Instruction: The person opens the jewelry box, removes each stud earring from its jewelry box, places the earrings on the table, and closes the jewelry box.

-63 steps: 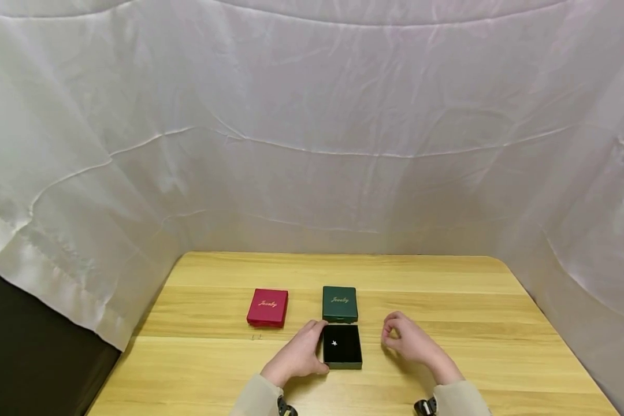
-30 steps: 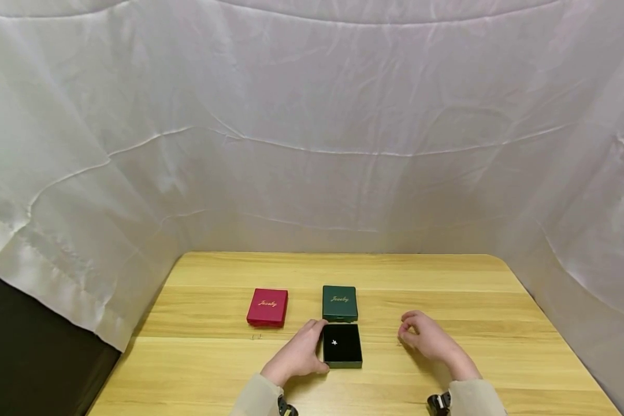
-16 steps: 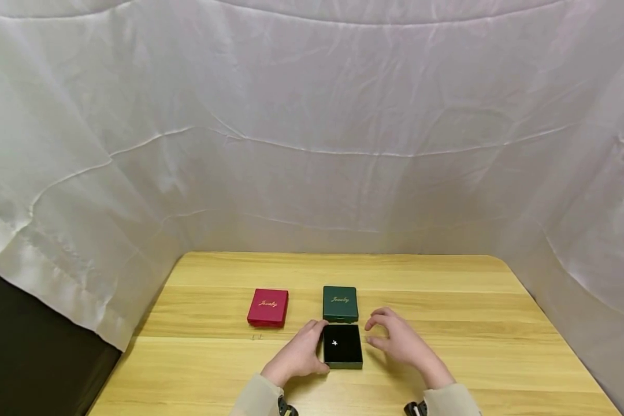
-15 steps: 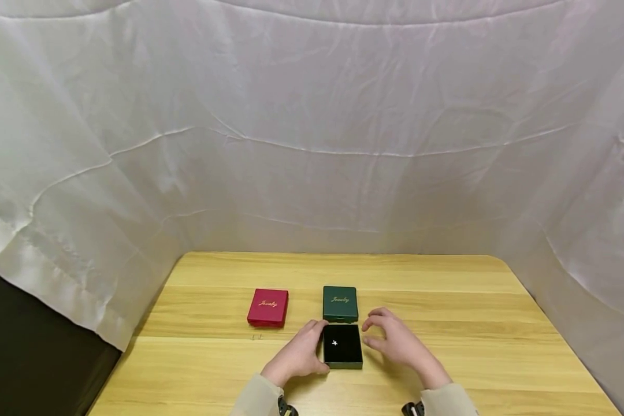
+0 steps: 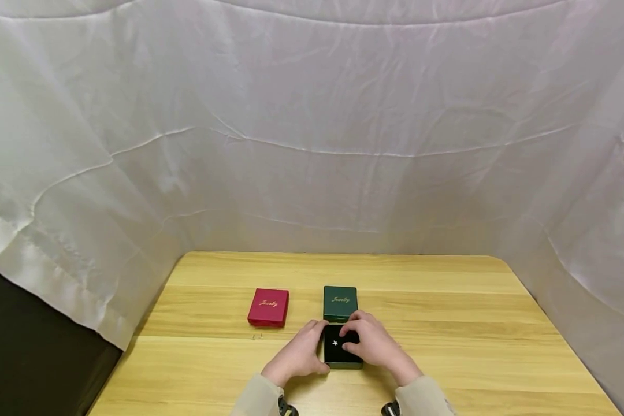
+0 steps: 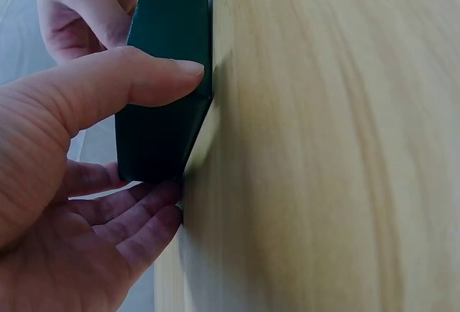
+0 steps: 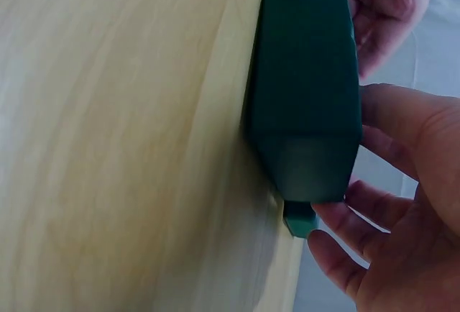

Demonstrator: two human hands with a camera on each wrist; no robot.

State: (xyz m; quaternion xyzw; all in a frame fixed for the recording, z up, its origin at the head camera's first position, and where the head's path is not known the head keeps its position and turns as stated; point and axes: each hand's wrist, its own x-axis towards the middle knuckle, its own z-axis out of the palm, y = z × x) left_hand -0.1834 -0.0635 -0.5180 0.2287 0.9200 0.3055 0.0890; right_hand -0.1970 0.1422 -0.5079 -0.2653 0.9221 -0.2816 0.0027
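Note:
My left hand (image 5: 297, 353) grips the left side of a dark green jewelry box base (image 5: 343, 365), thumb on its front wall and fingers round the back. The black lining bears a small silver star-shaped piece (image 5: 335, 343), left of centre. Over the box's right part hovers my right hand (image 5: 371, 342), thumb and index finger apart just right of the star. Nothing shows between them. In the left wrist view, the left thumb presses the box wall (image 6: 162, 132). The right wrist view shows the right hand (image 7: 410, 182) at the box's side, its fingertips partly hidden.
A green lid (image 5: 340, 301) with gold "Jewelry" lettering lies just behind the base. To the left, a red jewelry box (image 5: 268, 307) sits on the wooden table (image 5: 447, 300), with two tiny metal pieces (image 5: 257, 337) in front. Pale curtains (image 5: 312, 173) surround the table.
My right hand first shifted right over the table with finger and thumb together, then came left with them apart, and is now over the box. My left hand and the box stay put.

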